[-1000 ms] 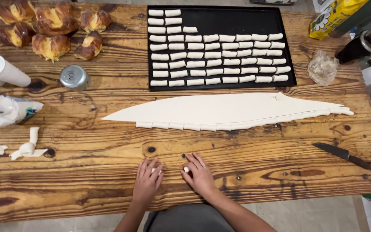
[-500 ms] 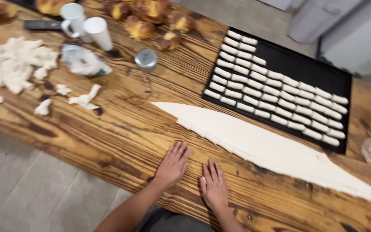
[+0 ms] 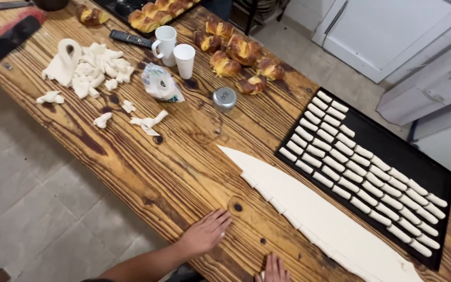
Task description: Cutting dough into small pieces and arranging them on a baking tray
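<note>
Hands, left [image 3: 204,233] and right [image 3: 274,269], flat on wooden table [image 3: 173,172] beside dough sheet [image 3: 314,214], each grip open, empty.

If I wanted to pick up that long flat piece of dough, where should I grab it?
Probably at the pointed tip of the long dough sheet, coming from the table's bare wooden side. That end is narrow, lies free on the wooden table, and is nearest the left hand. It looks thin and floppy, so lift with both hands, fingers slid flat underneath.
</note>
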